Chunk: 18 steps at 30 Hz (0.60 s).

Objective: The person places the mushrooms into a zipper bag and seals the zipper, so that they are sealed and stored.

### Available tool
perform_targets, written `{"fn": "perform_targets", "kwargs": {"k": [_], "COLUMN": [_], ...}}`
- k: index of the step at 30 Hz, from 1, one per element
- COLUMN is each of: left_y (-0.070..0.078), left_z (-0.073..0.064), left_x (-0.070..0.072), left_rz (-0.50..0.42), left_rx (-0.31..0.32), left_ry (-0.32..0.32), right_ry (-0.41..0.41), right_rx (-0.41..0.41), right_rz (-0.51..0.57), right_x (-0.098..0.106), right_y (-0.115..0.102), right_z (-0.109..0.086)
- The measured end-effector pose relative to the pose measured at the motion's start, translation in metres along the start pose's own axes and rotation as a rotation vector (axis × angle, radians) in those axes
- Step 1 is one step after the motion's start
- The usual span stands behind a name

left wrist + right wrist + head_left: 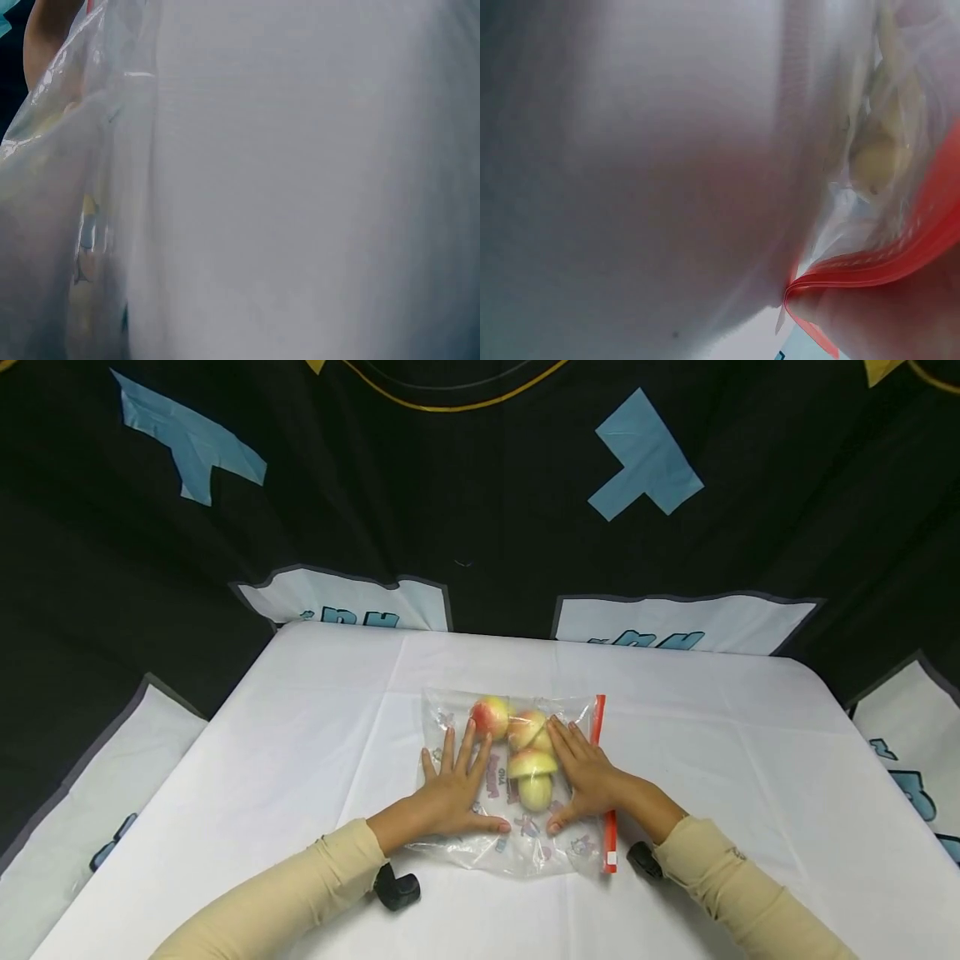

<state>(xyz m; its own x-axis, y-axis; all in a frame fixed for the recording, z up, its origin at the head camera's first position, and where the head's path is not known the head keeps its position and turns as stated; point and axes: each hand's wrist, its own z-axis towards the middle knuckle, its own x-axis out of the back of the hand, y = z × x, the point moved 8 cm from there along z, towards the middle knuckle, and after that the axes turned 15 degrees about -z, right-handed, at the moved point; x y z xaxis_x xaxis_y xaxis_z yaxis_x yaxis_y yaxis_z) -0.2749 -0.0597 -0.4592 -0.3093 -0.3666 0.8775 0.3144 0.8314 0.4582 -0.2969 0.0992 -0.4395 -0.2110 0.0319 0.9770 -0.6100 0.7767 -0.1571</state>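
Note:
A clear plastic zip bag (pixel 480 853) lies flat on the table, its red zip strip (pixel 610 843) on the right side. Inside, toward the top, are a red-and-yellow peach-like fruit (pixel 491 717) and another beside it (pixel 527 727). Below these, a yellow cap-shaped piece (pixel 532 763) sits against a pale oval piece (pixel 536 794). My left hand (pixel 452 795) rests on the bag's left part with fingers spread. On the right part lies my right hand (pixel 589 779), fingers straight, its fingertips beside the fruits. The right wrist view shows the red strip (pixel 885 271) bent up close.
A white cloth covers the table (pixel 300 727). Black wrist-worn devices show under the left wrist (pixel 397 890) and right wrist (pixel 643 860). Behind the table hangs a black curtain (pixel 465 510) with blue patches (pixel 647 456).

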Motion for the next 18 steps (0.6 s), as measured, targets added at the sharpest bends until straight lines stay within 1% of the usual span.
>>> {"fn": "perform_targets", "kwargs": {"k": [7, 10, 14, 18], "left_y": [0.002, 0.004, 0.004, 0.001], "left_z": [-0.004, -0.002, 0.006, 0.011], "left_x": [-0.004, -0.005, -0.004, -0.002], "left_rz": [-0.027, -0.029, -0.020, -0.054], "left_rx": [0.010, -0.002, -0.035, -0.097], "left_ry": [-0.024, -0.031, -0.025, -0.014], "right_ry": [-0.046, -0.047, -0.041, -0.037], "right_rx": [0.004, -0.001, -0.005, -0.005], "right_rz": [0.013, 0.009, 0.014, 0.021], "right_x": [-0.005, -0.004, -0.003, -0.005], "right_y": [-0.003, -0.001, 0.007, 0.016], "right_z": [-0.003, -0.003, 0.000, 0.002]}}
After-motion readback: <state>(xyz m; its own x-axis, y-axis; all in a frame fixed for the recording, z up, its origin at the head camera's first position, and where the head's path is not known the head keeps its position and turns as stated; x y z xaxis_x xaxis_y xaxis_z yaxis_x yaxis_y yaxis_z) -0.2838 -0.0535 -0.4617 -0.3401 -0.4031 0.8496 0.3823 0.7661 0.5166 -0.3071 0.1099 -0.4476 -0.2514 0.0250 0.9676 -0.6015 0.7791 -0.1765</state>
